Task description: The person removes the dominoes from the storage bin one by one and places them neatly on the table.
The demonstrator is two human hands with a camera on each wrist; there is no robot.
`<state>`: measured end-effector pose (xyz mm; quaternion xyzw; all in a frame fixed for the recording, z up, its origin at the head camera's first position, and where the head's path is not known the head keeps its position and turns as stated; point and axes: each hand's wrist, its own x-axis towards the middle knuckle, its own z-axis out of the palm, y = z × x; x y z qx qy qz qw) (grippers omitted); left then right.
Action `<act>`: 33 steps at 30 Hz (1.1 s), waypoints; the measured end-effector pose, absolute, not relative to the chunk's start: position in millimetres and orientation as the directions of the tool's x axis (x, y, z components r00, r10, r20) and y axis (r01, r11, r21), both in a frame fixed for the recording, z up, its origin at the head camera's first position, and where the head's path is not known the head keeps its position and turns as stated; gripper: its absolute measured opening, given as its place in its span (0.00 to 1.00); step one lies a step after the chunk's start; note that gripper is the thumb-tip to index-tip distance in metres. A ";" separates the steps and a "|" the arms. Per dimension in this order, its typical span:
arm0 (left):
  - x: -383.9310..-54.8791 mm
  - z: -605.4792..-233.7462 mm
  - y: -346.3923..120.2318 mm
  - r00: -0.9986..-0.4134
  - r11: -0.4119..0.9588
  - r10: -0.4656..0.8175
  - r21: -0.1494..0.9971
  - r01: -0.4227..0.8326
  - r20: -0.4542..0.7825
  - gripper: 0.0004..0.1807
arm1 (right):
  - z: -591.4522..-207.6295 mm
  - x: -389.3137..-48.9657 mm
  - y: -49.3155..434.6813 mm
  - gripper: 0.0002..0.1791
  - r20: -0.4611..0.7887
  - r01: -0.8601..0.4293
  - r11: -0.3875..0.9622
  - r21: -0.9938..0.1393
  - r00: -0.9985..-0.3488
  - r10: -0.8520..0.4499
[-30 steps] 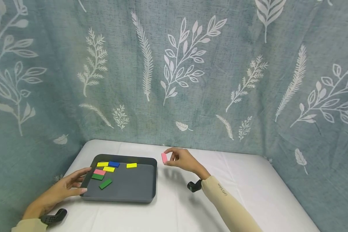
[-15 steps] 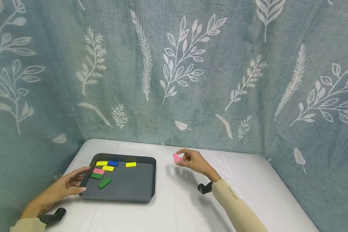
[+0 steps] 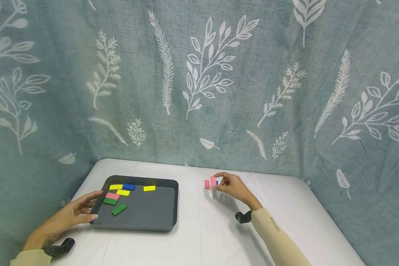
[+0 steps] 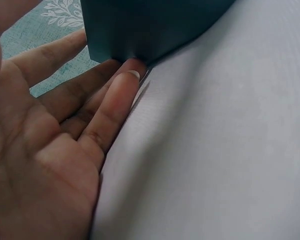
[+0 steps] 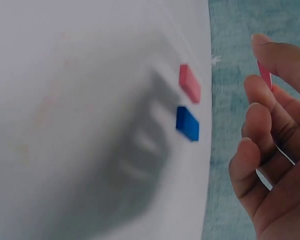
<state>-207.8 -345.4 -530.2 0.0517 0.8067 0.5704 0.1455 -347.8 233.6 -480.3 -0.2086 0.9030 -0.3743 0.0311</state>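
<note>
My right hand (image 3: 231, 187) pinches a pink block (image 3: 213, 181) between thumb and fingertips, over the right half of the white table. On the tabletop beside it are a second pink block (image 5: 189, 83) and a blue block (image 5: 187, 123), the blue one mostly behind the fingers in the head view. At the left stands a dark grey tray (image 3: 149, 212). My left hand (image 3: 74, 213) touches its left wall with loosely spread fingers, the thumb at the near corner. In the left wrist view the fingertips meet the tray's outer wall (image 4: 135, 30).
Inside the tray lie several flat blocks: yellow (image 3: 149, 188), blue (image 3: 129, 187), pink (image 3: 112, 196) and green (image 3: 119, 210), most of them toward the left. A teal leaf-patterned curtain (image 3: 173, 140) encloses the table (image 3: 173, 247) at the back and sides.
My right hand has moved right, away from the tray, with the pink block in its fingers. The standing pink block and part of the blue one have come into view. The left hand stays put.
</note>
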 end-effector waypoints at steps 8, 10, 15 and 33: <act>-207.4 -530.1 -348.7 -0.955 0.349 0.249 0.935 -0.068 -0.162 0.44 | -492.4 -356.2 250.1 0.24 0.082 -0.314 0.655 -0.688 -0.929 -0.361; -207.5 -530.0 -349.3 -0.955 0.350 0.250 0.934 -0.064 -0.159 0.44 | -495.0 -358.2 254.4 0.25 0.072 -0.295 0.657 -0.694 -0.936 -0.344; -207.9 -530.2 -349.9 -0.955 0.346 0.248 0.936 -0.067 -0.160 0.44 | -501.6 -363.7 262.2 0.26 0.039 -0.245 0.675 -0.696 -0.951 -0.305; -208.3 -534.6 -349.5 -0.955 0.342 0.255 0.938 -0.059 -0.154 0.43 | -521.3 -372.8 277.4 0.25 0.027 -0.196 0.752 -0.630 -0.973 -0.231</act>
